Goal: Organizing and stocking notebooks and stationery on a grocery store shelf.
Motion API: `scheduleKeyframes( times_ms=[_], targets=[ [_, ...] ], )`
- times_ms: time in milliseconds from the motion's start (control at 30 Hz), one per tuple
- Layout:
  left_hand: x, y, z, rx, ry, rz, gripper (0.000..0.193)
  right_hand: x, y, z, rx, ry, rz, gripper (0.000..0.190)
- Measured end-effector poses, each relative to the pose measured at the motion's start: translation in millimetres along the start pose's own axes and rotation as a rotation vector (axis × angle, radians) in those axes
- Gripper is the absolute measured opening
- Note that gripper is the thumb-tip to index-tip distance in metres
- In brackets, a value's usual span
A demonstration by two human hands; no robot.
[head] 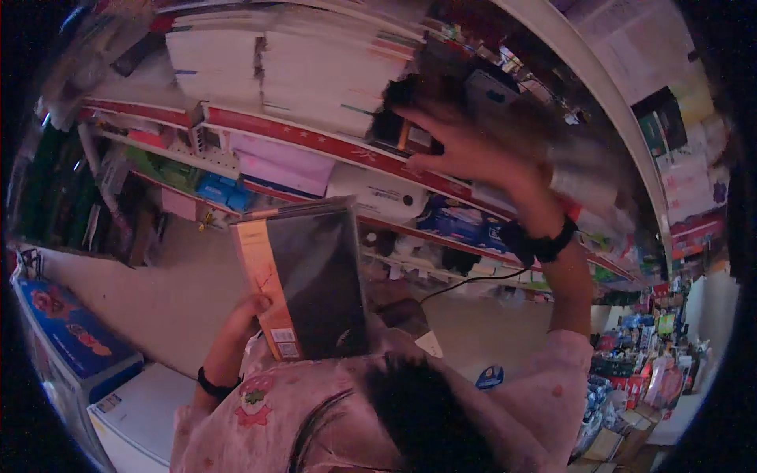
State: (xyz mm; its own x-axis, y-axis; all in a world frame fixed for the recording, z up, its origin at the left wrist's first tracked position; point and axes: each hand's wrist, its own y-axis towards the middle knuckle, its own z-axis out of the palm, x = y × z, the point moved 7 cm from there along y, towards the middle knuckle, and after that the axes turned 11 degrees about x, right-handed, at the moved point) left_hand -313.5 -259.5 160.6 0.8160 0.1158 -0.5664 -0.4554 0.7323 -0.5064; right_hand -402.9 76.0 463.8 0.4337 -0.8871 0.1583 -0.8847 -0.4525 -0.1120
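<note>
My left hand [245,316] grips the left edge of a black-covered notebook [319,284], or a small stack of them, in clear plastic wrap. An orange paper band [266,290] with a printed code runs down that side, under my thumb. Higher up on the right, my right hand [461,145] is stretched over the red shelf edge [307,137] with thumb and fingers apart. Just beyond its fingers lies a dark item with an orange strip [404,135], partly hidden. I see nothing held in that hand, though motion blurs it.
White stacks of books or paper [325,77] fill the upper shelf. Lower shelves hold a pink package [284,162] and blue packages [461,219]. A blue box [77,337] and a white box [139,414] stand at lower left. Crowded goods [644,355] line the right side.
</note>
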Motion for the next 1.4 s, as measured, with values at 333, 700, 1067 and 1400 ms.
scheduleKeyframes(
  times_ms=[333,700,1067,1400],
  targets=[
    [-28.8,1.0,23.5,0.030,-0.045,0.149,0.071,97.6,-104.9,136.7,0.035,0.957,0.307,0.088],
    [-84.5,-1.5,124.4,0.176,0.348,0.010,0.068,131.6,-116.4,178.3,-0.152,1.354,0.545,0.091],
    [-197.7,25.3,299.9,0.507,0.753,0.512,0.104,57.3,-191.7,59.4,-0.897,1.687,0.576,0.055],
    [-194.1,41.5,299.4,0.549,0.759,0.796,0.070,-5.3,-152.3,-12.7,-1.024,1.561,0.589,0.044]
  ],
)
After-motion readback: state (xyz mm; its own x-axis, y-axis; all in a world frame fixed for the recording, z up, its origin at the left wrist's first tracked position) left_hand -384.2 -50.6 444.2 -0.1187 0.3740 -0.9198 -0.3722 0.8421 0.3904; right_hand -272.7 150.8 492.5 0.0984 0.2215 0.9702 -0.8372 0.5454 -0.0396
